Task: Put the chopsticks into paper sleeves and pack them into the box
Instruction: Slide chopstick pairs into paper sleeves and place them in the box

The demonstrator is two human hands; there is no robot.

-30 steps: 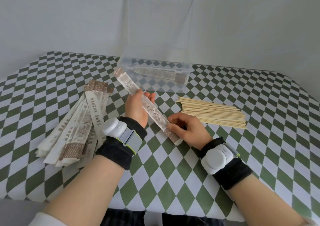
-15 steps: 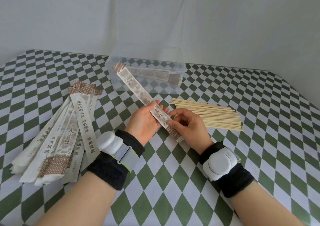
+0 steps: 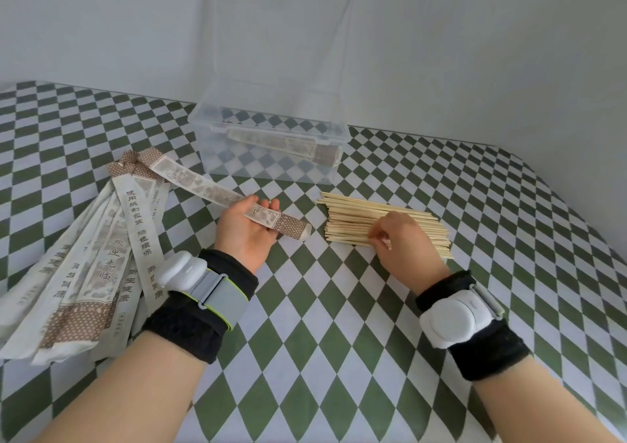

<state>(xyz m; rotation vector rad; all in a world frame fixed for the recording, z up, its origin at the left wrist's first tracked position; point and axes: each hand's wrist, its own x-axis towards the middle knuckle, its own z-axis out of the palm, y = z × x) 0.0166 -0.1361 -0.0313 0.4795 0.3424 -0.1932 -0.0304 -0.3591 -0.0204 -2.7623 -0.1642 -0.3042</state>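
My left hand (image 3: 246, 230) holds one printed paper sleeve (image 3: 203, 186) near its brown end; the sleeve slants up and left over the table. My right hand (image 3: 400, 244) rests on the pile of bare wooden chopsticks (image 3: 359, 217) at centre right, its curled fingertips pinching at the sticks. Behind both hands stands the clear plastic box (image 3: 271, 152), its lid upright against the wall, with one filled sleeve (image 3: 288, 145) lying inside.
A fanned heap of empty paper sleeves (image 3: 95, 259) lies at the left on the green-and-white checked tablecloth (image 3: 322, 340). The grey wall runs close behind the box. The table's right edge curves off at far right.
My right hand let go of the sleeve's brown end and moved right onto the chopstick pile. My left hand kept the sleeve and lowered it, now pointing more to the left.
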